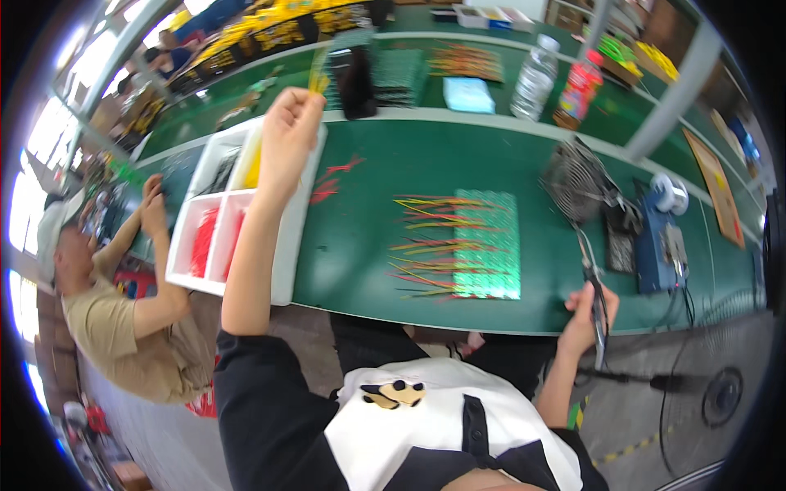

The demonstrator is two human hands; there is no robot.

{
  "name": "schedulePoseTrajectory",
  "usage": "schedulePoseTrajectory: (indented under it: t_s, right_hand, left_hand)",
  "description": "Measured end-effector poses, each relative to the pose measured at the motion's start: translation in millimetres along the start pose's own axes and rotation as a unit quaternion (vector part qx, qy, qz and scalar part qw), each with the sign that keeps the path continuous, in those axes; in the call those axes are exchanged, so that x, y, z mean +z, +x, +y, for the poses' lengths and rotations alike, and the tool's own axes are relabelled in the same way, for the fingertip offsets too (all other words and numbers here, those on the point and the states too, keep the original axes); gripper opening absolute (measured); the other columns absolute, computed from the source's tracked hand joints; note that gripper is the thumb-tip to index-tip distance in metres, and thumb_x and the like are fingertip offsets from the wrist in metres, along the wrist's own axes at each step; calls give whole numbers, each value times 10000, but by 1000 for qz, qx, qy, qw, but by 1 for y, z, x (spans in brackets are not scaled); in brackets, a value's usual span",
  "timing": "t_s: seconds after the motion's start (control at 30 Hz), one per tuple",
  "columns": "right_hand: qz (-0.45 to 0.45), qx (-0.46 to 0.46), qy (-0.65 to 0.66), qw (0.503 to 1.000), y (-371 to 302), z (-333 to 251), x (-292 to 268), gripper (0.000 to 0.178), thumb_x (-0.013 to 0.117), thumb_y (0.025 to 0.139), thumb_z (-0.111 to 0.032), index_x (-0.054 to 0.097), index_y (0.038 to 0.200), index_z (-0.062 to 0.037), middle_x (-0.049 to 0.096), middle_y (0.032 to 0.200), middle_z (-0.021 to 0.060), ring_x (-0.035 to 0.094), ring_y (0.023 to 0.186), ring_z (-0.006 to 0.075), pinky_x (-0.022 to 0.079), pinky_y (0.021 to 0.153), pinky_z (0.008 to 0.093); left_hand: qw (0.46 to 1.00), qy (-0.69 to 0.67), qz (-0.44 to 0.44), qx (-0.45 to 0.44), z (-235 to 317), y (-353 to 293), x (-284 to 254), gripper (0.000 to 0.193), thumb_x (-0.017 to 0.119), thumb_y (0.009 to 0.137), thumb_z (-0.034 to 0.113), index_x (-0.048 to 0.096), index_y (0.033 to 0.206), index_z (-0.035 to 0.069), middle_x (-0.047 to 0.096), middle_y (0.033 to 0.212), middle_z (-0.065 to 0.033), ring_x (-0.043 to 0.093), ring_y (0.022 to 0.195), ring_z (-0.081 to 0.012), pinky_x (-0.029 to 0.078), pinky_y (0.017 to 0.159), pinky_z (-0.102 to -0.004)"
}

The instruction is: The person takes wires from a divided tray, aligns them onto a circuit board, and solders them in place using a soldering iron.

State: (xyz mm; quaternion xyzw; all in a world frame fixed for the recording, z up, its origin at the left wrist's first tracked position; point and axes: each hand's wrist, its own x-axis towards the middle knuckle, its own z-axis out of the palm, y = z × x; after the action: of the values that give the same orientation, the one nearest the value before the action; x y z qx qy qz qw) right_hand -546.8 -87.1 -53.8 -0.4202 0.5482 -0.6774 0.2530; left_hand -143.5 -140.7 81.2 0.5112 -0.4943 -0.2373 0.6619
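Observation:
My left hand (288, 131) is raised over the white divided tray, its fingers pinched on thin yellow wires (318, 72) that stick up from it. By the bench's front edge, my right hand (583, 321) is closed around a slender tool (591, 266) with a metal tip and a dark handle; its exact kind is not clear. Between my hands lies a green circuit board panel (495, 245), with red, yellow and dark wires (430, 244) reaching out over its left side. The white tray (286, 245) holds red wires (203, 244), yellow wires (254, 166) and black pieces (219, 172).
A small fan (573, 182), a blue bench unit (651, 237) and a wire spool (671, 195) stand right. Loose red wires (327, 186) lie beside the tray. Bottles (536, 78), a blue pad (468, 95) and stacked panels (399, 75) line the back. A co-worker (135, 311) is left.

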Motion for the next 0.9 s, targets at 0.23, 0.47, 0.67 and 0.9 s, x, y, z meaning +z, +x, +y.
schedulePoseTrajectory:
  t_s: [0.23, 0.47, 0.67, 0.9]
  right_hand:
    - [-66, -3, 50, 997, 6, -6, 16, 147, 586, 860, -98, 496, 908, 9, 588, 662, 90, 553, 508, 123, 452, 499, 220]
    - [-79, 7, 60, 995, 11, -7, 10, 151, 575, 866, -99, 478, 896, 12, 588, 663, 88, 564, 525, 123, 466, 517, 216]
    - [-116, 32, 93, 988, 19, -8, 20, 145, 596, 851, -79, 493, 909, 6, 612, 673, 95, 582, 531, 115, 465, 512, 212]
    - [-132, 35, 104, 985, 15, -4, 31, 151, 598, 852, -92, 490, 889, 7, 612, 668, 97, 585, 527, 119, 470, 508, 217]
  left_hand:
    - [975, 159, -139, -71, -97, -5, 104, 140, 574, 846, 158, 569, 854, 19, 657, 725, -25, 429, 535, -12, 302, 471, -194]
    - [934, 145, -304, -115, -131, -35, 147, 150, 561, 846, 108, 567, 868, -40, 655, 785, -99, 628, 800, -126, 452, 703, -226]
    - [919, 133, -345, -136, -108, -55, 143, 151, 576, 836, 111, 584, 845, -39, 641, 785, -76, 600, 751, -99, 446, 689, -221]
    - [923, 143, -328, -141, -97, -65, 134, 124, 629, 806, 96, 621, 849, -20, 610, 759, -18, 541, 684, -67, 419, 630, -196]
